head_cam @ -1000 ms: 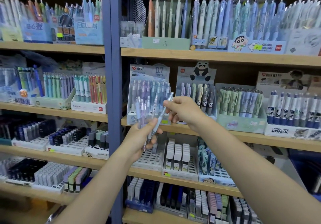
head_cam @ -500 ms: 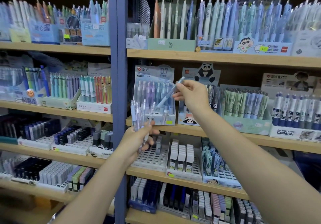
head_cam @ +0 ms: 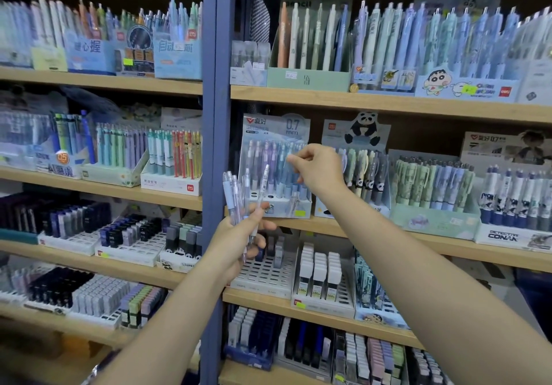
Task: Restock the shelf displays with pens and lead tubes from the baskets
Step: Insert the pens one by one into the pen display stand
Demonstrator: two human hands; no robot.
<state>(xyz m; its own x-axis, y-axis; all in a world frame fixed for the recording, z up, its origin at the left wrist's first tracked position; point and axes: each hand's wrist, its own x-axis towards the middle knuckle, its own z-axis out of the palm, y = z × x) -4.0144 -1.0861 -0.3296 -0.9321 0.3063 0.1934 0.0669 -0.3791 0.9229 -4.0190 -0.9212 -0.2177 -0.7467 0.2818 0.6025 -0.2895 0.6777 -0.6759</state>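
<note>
Left hand (head_cam: 239,241): grip bunching spare pens (head_cam: 236,196)
Right hand (head_cam: 316,169): apparently pinching one pen at the display box (head_cam: 277,205)
Risk: misaligned slot, pen topples off shelf edge

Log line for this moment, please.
step: restocking pens | left hand: holds bundle of pens | right hand: at 0.7 mm pen display, pinch contents unclear | shelf: middle
</note>
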